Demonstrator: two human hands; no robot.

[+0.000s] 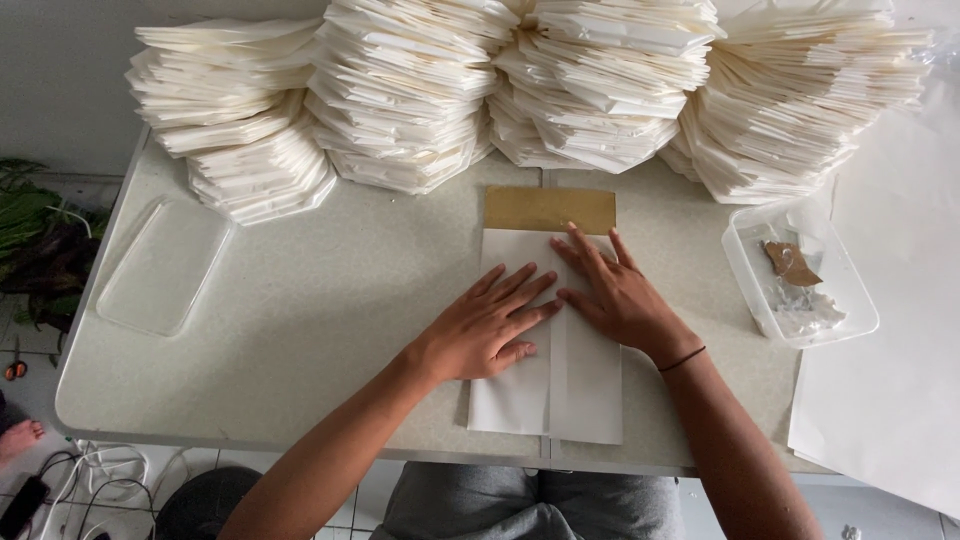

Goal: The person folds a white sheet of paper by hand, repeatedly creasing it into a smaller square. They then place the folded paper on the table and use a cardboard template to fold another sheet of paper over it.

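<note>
A folded white paper sheet (520, 395) lies flat on the counter (300, 300), near the middle of its front edge. Its long axis runs from the front edge toward the back, and a brown strip (550, 209) caps the far end, pointing at the stacks. Two side flaps are folded inward and meet along a seam running lengthwise.

The left hand (488, 325) lies palm down on the left flap, fingers spread and flat, holding nothing. The right hand (612, 290) presses flat on the right flap, fingers spread and angled toward the far left; a thin dark band circles its wrist.

Along the back edge stand four tall leaning stacks of folded white paper (400, 90). A clear plastic lid (160, 265) rests near the left edge. A clear plastic tray (800, 270) with brown and white scraps sits near the right edge, beside a large white sheet (890, 350).

The counter is pale speckled stone with rounded corners. Below it show a tiled floor, cables and green leaves at the left.
</note>
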